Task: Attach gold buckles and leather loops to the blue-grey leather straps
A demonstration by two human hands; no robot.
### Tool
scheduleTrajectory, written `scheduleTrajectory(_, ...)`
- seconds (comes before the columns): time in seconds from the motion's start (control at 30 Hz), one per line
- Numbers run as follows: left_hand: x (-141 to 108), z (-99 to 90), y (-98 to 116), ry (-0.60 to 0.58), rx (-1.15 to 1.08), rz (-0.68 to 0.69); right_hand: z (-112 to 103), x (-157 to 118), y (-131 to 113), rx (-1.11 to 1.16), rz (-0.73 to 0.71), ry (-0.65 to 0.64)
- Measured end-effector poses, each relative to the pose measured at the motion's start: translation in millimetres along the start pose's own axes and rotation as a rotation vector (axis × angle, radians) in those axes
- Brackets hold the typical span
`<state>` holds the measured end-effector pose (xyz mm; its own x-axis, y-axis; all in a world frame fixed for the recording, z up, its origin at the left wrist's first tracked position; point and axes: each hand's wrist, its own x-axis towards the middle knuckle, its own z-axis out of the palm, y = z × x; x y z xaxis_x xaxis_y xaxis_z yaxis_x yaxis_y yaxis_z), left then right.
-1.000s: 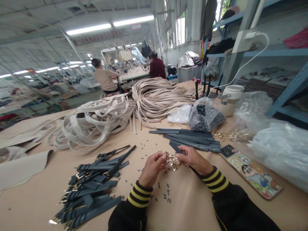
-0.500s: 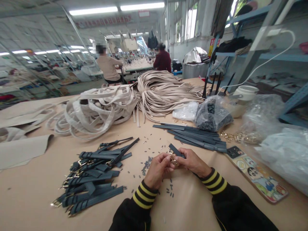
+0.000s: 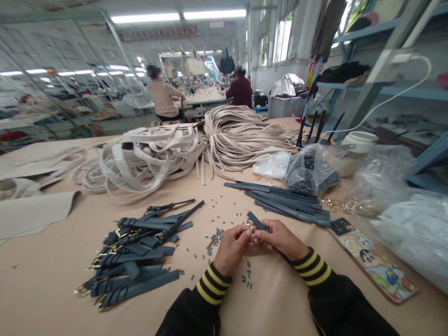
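My left hand [image 3: 235, 245] and my right hand [image 3: 282, 238] meet fingertip to fingertip over the table. Pinched in the right one is a dark blue strap [image 3: 258, 221], its free end pointing up and left. My left fingers are closed on a gold buckle [image 3: 249, 223] at the strap; much of it is hidden behind the fingers. Small dark pellet-like pieces [image 3: 214, 240] lie scattered just left of and below the hands. Further left is a heap of dark blue straps with gold buckles [image 3: 140, 256]. Flat dark blue straps [image 3: 283, 199] lie beyond my right hand.
Beige straps [image 3: 241, 135] and looped webbing [image 3: 140, 163] are piled at the back. On the right are a patterned phone [image 3: 374, 261], gold hardware [image 3: 357, 204], clear plastic bags [image 3: 311, 170] and a white container [image 3: 359, 142]. Two people sit in the background.
My fingers have drawn closer together around the buckle, covering more of it. My left hand has shifted slightly right, and the whole view has moved a little.
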<state>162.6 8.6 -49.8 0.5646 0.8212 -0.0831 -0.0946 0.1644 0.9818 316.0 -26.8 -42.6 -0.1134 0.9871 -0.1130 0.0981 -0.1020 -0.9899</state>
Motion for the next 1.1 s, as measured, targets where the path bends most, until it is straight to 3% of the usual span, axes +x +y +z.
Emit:
scheduleTrajectory(0.23,-3.0,4.6,-7.3,0.172,0.304,0.145,4.4,-1.6,-1.2,-0.015,0.048,-0.049)
scheduleTrajectory(0.5,-4.0,4.7,-13.0,0.199,0.174,0.09,5.4,-3.3,-4.5,-0.126,0.073,-0.104)
scheduleTrajectory(0.7,-1.7,-1.9,-2.0,0.055,0.107,-0.024,4.7,-3.1,-3.9,-0.196,0.05,-0.083)
scheduleTrajectory(0.9,-3.3,-2.1,9.0,-0.079,-0.033,-0.043,-2.0,-2.3,-5.0,-0.015,0.045,-0.023)
scheduleTrajectory(1.1,-3.0,-2.5,8.0,-0.117,-0.118,-0.061,-3.9,-3.5,-8.0,0.092,0.073,-0.161)
